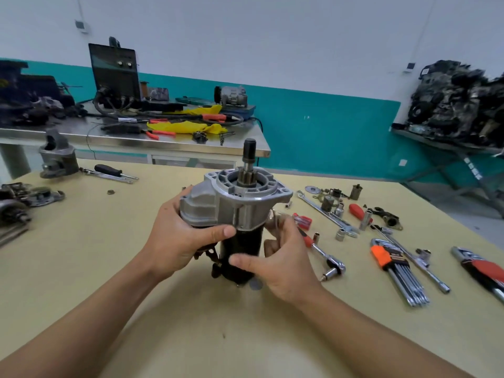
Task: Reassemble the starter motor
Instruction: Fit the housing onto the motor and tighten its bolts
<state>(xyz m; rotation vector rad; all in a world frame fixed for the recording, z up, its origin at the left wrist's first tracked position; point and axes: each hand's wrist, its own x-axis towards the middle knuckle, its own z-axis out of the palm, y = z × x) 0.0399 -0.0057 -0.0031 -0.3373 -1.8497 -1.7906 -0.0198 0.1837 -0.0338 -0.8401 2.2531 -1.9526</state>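
The starter motor [240, 203] stands upright at the middle of the yellow table [109, 255], its silver aluminium nose housing on top of a black cylindrical body, with the pinion shaft [248, 156] pointing up. My left hand [177, 236] grips the left side under the housing, thumb across the front. My right hand [283, 257] holds the black body from the right, thumb pressed on its front. The base of the motor is partly hidden by my hands.
To the right lie a ratchet [324, 255], loose sockets [339, 234], a long spanner [327, 214], a hex key set [395, 271] and small parts. Another starter housing [58, 156] and a screwdriver [114, 170] sit far left. A steel bench [136, 137] stands behind.
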